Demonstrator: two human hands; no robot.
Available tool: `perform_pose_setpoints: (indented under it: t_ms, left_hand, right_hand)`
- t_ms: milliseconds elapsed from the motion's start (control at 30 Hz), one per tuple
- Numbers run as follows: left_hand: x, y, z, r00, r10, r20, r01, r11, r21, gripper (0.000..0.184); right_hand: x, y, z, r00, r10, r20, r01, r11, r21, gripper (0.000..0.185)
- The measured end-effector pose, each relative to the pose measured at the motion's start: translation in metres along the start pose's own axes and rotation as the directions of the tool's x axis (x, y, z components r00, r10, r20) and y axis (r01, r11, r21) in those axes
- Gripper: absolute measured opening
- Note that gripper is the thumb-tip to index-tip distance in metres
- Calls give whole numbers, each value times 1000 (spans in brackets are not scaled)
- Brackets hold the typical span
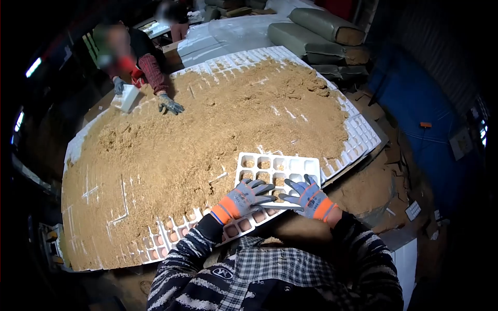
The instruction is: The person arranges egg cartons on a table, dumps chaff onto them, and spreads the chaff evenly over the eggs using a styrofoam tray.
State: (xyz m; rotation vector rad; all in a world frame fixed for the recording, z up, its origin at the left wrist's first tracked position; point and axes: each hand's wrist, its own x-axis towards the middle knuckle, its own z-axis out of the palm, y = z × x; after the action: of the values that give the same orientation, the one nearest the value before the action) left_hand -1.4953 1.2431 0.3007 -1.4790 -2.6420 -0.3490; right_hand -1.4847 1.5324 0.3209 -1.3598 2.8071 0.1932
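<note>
A white foam tray (294, 165) with square cells lies tilted at the near right edge of the sawdust-covered surface. Loose tan sawdust-like material sits in its left and middle cells, while several cells at the upper right show bare white. My left hand (244, 198), in a grey and orange glove, rests on the tray's near left part with fingers outstretched. On the near right part lies my gloved right hand (311, 197), its fingers spread over the cells. Both palms are hidden. Below the left hand, white trays (179, 229) hold round pinkish-brown, egg-like things.
Tan sawdust-like material (207, 135) covers most of the wide surface of trays. At the far left, a co-worker's gloved hand (170, 104) touches it; their other hand holds a white foam block (125, 97). Green sacks (316, 44) are stacked behind, and cardboard (358, 199) lies right.
</note>
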Motion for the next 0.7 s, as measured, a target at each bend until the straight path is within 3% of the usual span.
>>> perform_pose_setpoints:
  t_ms: [67,100,133,167,233,267,333,433,567,667,700]
  left_hand:
    - [12,-3,3,983,-144,-114,142,990,-24,62]
    - [18,-2,-1,959,-226,-173,221,974,-51,61]
    - [20,-2,-5,924,-310,-226,299,951,-83,61]
    - [18,-8,5,910,-354,-217,336,935,-115,61]
    - [7,-15,31,904,-395,-164,377,917,-128,62]
    - [-1,-15,44,905,-410,-111,394,908,-141,63]
    - [-2,-5,67,888,-447,-104,432,891,-143,63]
    - [22,2,83,914,-402,-57,385,902,-197,61]
    - [67,-17,111,928,-369,-46,339,891,-304,63]
    - [85,-43,120,898,-430,-96,391,877,-279,66]
    - [85,-54,120,883,-451,-127,416,879,-234,68]
  right_hand:
    - [4,34,-9,997,61,40,-62,998,26,57]
    - [4,59,0,989,147,-35,-145,989,39,59]
    - [3,89,13,935,341,-93,-318,927,200,64]
    - [2,118,28,841,512,-173,-460,846,269,67]
    - [13,169,41,572,820,-23,-802,565,196,72]
    - [26,193,54,470,882,43,-878,462,127,72]
    - [72,211,69,414,906,86,-909,407,88,74]
    - [170,195,85,583,812,10,-807,578,122,71]
    - [264,106,57,905,423,31,-421,885,198,68]
    - [290,100,45,996,44,-75,-23,966,257,69]
    - [300,114,46,982,56,-178,-14,974,227,67]
